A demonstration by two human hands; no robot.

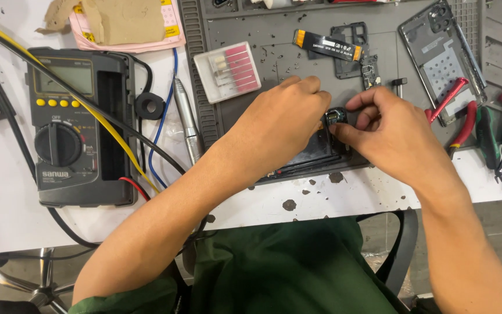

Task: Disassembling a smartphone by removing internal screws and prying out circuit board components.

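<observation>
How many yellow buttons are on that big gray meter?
4. They sit in a row on the meter, just under its screen and above the round dial. A yellow wire crosses nearby and might hide another.

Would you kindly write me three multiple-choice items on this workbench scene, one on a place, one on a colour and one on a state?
1. Where is the multimeter?
A. left of the grey mat
B. on the mat
C. right of the mat

2. What colour are the handles of the pliers?
A. blue
B. red
C. white

3. What are the left hand and the right hand doing?
A. resting apart on bare table
B. both pinching at a small dark phone part
C. holding the pliers

Answers: 1 A, the meter lies on the white table beside the mat's left edge. 2 B, both handles show red. 3 B, the fingertips of both hands meet at the dark part on the mat.
</observation>
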